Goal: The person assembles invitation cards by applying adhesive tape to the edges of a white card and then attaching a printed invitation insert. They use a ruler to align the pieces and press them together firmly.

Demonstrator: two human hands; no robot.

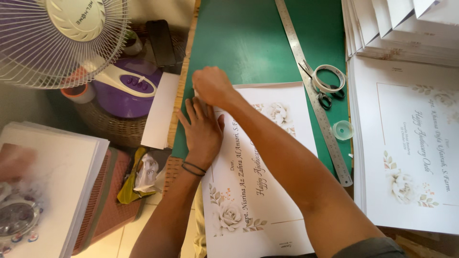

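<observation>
Head view: large white printed sheet with pale rose corners [258, 186] lying flat on green bench [248, 43]. Left hand [203, 131] spread flat, pressing it; right hand [213, 86] pinching far-left corner. Probably light, floppy, easily creased; best held by edges.

two hands [203, 129], one ruler [313, 91], perhaps two tape rolls [329, 78]

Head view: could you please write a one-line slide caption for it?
Both hands, left hand flat and right hand beside it, press a printed floral sheet on a green mat beside a steel ruler.
</observation>
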